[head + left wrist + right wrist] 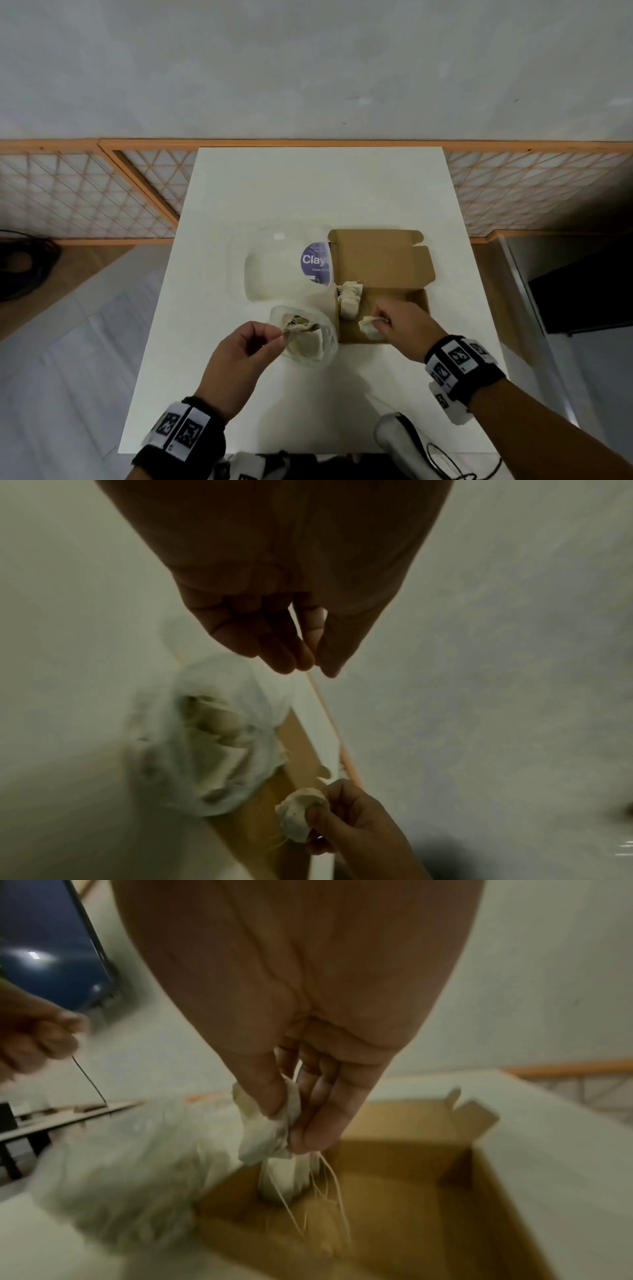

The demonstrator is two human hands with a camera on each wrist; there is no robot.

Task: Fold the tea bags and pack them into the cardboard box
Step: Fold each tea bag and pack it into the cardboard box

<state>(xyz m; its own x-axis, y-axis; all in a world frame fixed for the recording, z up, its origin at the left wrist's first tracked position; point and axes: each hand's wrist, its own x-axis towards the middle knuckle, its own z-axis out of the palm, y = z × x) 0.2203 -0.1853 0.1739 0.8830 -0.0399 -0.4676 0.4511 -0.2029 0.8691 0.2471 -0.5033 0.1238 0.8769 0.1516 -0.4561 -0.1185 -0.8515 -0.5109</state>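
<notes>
My right hand (301, 1096) fills most of the right wrist view, thumb and fingers pinching a crumpled tea bag (265, 1129) above the open cardboard box (486, 1191). Thin strings (332, 1180) trail from under my fingertips down into the box. Below the held bag I see another pale bag (277, 1180) standing against the box's inner wall. A blurred whitish mass (130, 1164) sits just beside the box's left edge; I cannot tell what it is. My left hand (37, 1039) shows at the far left, holding a thin strand.
</notes>
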